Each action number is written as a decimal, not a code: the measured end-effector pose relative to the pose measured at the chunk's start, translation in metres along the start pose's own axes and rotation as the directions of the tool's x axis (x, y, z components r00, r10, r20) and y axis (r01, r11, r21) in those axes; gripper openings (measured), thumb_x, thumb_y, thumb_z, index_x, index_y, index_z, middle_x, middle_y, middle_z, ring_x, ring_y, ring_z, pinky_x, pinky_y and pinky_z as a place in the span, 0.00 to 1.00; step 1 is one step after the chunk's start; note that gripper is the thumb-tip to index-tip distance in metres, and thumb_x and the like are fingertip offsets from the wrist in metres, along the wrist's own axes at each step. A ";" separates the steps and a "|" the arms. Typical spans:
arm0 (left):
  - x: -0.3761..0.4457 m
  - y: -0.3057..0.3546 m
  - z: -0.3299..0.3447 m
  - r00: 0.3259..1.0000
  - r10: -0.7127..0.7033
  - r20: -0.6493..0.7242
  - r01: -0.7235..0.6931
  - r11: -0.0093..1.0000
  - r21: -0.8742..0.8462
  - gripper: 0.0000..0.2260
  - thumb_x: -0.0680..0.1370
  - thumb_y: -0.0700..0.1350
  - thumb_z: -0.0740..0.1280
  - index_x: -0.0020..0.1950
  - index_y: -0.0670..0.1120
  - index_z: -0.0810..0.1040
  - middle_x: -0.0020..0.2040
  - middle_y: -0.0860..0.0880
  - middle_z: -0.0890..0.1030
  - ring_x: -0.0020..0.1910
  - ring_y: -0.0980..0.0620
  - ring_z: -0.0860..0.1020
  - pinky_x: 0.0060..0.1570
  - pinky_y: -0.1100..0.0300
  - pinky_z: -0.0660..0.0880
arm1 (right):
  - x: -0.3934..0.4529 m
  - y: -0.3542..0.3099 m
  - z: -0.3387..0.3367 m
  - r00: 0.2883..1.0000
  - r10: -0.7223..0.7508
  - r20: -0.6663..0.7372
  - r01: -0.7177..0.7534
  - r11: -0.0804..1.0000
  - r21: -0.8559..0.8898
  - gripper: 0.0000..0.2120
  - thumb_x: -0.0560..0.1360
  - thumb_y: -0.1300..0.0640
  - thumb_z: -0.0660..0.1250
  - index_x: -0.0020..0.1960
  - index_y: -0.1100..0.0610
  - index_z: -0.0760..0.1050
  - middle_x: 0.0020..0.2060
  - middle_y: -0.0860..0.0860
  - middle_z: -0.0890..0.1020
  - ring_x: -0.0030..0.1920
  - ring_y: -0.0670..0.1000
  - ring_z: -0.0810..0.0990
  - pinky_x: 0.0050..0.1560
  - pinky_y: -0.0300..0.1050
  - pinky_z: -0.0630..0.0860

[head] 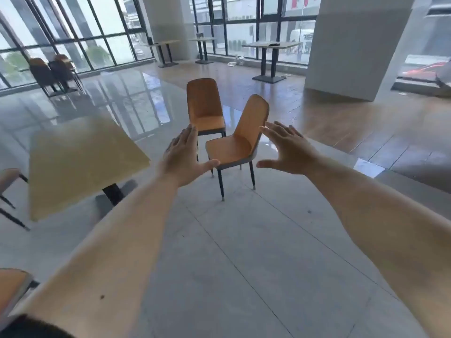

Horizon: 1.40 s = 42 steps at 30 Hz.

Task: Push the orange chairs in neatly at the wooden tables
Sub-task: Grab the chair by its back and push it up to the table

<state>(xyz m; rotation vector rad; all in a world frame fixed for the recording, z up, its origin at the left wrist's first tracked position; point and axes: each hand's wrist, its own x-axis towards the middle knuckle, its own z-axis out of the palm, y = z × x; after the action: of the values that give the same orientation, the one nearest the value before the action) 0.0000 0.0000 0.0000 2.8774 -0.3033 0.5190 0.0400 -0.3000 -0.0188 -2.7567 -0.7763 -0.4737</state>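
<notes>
Two orange chairs stand loose on the tiled floor ahead of me. The nearer chair [234, 145] is turned with its seat facing left; the farther chair [205, 106] faces me. A light wooden table [73, 162] on a dark pedestal stands to the left, well apart from both chairs. My left hand [181, 158] is stretched forward, fingers spread, to the left of the nearer chair's seat. My right hand [285, 148] is spread to the right of its backrest. Neither hand touches the chair. Parts of two more orange chairs show at the left edge [9, 176] and bottom left [12, 289].
Other tables [269, 45] stand along the glass wall at the back, with dark chairs at a table [52, 69] far left. A white pillar [358, 45] rises at the right. A low step onto wood flooring [366, 152] runs right of the chairs.
</notes>
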 end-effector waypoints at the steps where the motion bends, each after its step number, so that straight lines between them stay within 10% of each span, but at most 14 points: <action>1: 0.011 0.012 0.015 1.000 -0.005 0.016 0.005 1.000 -0.017 0.50 0.70 0.72 0.63 0.79 0.43 0.46 0.80 0.45 0.50 0.78 0.48 0.51 0.75 0.51 0.53 | 0.000 0.016 0.003 1.000 0.008 0.028 -0.009 1.000 0.011 0.51 0.64 0.22 0.56 0.77 0.51 0.54 0.78 0.53 0.58 0.78 0.55 0.52 0.76 0.57 0.50; 27: 0.350 0.098 0.295 0.958 -0.015 0.287 0.054 0.990 -0.131 0.50 0.70 0.72 0.61 0.79 0.44 0.45 0.80 0.45 0.49 0.78 0.47 0.48 0.75 0.49 0.52 | 0.177 0.402 0.122 0.975 0.099 0.197 -0.113 0.992 0.063 0.50 0.64 0.24 0.57 0.77 0.52 0.57 0.77 0.52 0.59 0.78 0.53 0.52 0.77 0.55 0.49; 42: 0.550 0.168 0.436 0.886 -0.391 0.250 0.417 0.907 -0.057 0.51 0.69 0.77 0.57 0.79 0.47 0.44 0.80 0.48 0.47 0.78 0.50 0.46 0.74 0.51 0.48 | 0.388 0.679 0.180 0.909 -0.266 0.320 0.225 0.961 0.160 0.49 0.65 0.25 0.59 0.77 0.53 0.58 0.77 0.52 0.60 0.78 0.52 0.52 0.77 0.53 0.50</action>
<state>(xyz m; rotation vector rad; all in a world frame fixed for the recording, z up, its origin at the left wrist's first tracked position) 0.6045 -0.3528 -0.1735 2.7781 0.2326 0.0836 0.7630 -0.6287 -0.1349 -2.6702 -1.2011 0.0147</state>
